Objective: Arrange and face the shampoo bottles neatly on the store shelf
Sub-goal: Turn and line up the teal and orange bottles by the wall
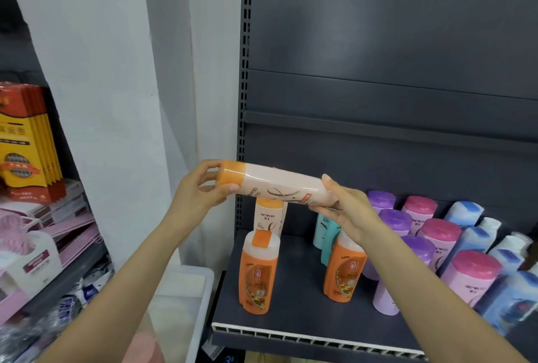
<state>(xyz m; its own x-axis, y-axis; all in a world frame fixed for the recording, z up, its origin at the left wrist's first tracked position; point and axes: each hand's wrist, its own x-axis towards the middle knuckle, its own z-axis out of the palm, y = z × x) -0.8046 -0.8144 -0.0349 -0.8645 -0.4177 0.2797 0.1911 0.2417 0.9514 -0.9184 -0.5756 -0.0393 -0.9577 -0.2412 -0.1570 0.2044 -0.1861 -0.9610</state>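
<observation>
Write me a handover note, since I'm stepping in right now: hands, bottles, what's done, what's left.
Left hand grips the orange cap end, right hand the base of a cream bottle held sideways above the shelf.
Standing: a matching cream bottle at the back left, two orange bottles in front, purple, pink and blue rows to the right.
Left: stand the held bottle upright, label forward.

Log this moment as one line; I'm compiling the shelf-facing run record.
stage: bottle in hand | cream bottle: sideways above shelf | left hand: grips orange cap | right hand: holds base
</observation>
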